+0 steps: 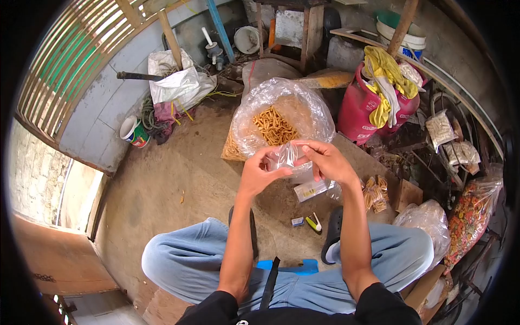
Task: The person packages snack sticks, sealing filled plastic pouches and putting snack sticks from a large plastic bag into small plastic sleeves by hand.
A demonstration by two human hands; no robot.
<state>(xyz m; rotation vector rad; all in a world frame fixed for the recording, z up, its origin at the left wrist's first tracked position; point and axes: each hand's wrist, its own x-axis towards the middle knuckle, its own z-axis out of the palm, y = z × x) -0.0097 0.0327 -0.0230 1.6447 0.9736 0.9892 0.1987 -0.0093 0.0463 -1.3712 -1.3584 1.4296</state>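
Observation:
Between my two hands is a small clear plastic bag (283, 157), its film stretched from one set of fingers to the other. My left hand (259, 172) pinches its left side, and my right hand (331, 161) grips the right side. Just beyond them stands a large clear plastic bag (317, 111), its mouth wide open, filled with brown stick-shaped snacks (273, 125). Below my right hand, a clear packet with a printed label (312, 190) lies on the floor. A green and white stapler (313, 221) and a small blue and white box (297, 221) rest between my feet.
Filled snack packets (375, 195) lie right of my right forearm. A pink drum (360, 105) draped with yellow cloth stands behind them. At far right is a tall bag of colourful pieces (474, 216). A white sack (181, 81) and a small bucket (135, 131) stand along the left wall.

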